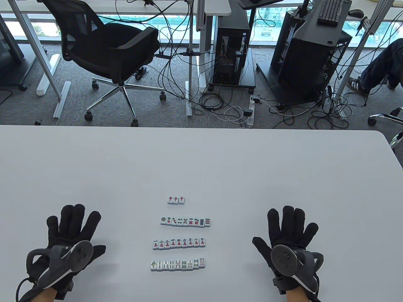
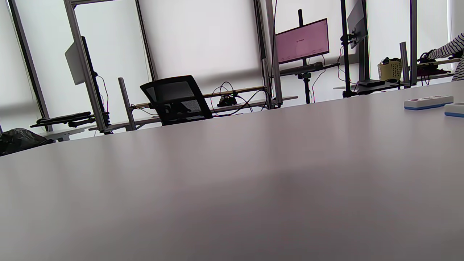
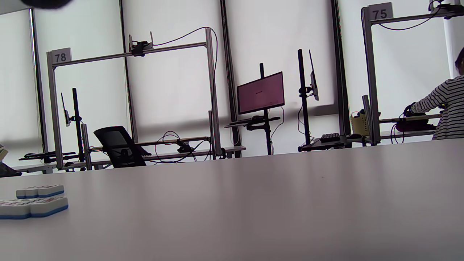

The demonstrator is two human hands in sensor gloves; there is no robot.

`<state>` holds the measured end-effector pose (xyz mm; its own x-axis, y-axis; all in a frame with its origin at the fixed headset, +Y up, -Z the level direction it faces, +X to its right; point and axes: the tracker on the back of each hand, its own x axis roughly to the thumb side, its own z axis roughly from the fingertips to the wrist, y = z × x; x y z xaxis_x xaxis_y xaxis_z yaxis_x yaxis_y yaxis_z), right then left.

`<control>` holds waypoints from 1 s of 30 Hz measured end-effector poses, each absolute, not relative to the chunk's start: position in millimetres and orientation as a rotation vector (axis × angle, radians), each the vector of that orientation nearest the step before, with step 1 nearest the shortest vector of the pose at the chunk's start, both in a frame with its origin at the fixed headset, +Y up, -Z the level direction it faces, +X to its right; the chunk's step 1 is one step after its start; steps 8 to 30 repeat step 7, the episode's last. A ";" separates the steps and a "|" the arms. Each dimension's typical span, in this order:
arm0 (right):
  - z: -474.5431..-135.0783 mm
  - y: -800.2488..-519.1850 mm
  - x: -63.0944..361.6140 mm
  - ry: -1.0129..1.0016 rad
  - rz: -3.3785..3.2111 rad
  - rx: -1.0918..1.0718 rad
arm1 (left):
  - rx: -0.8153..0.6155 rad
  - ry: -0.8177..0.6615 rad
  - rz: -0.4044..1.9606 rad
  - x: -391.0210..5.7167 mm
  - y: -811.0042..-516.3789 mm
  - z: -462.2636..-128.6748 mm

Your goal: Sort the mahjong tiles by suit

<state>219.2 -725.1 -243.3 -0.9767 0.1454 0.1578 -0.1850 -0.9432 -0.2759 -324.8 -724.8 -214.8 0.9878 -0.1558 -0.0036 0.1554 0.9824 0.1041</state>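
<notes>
Centrally, on the white table (image 1: 283,176), lay four rows of face-up mahjong tiles, listed from the circle-suit row (image 1: 185,221) as landmark. Beyond it: three red-dragon tiles (image 1: 176,199), touching side by side. Nearer the person: the character-suit row (image 1: 179,243), nine tiles. Nearer again: the bamboo-suit row (image 1: 178,264), nine tiles. Left hand (image 1: 70,242): well to the left of the circle-suit row, palm down on the table, fingers spread, holding nothing. Right hand (image 1: 291,242): well to the right of that row, likewise flat and spread. Behind the table: a black office chair (image 1: 107,53).
</notes>
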 end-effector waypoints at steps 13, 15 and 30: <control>-242.8 -728.1 216.0 -0.413 2.972 0.224 | 0.103 -0.015 -0.167 -321.0 -723.6 -212.9; -242.8 -728.1 216.0 -0.413 2.972 0.224 | 0.103 -0.015 -0.167 -321.0 -723.6 -212.9; -242.8 -728.1 216.0 -0.413 2.972 0.224 | 0.103 -0.015 -0.167 -321.0 -723.6 -212.9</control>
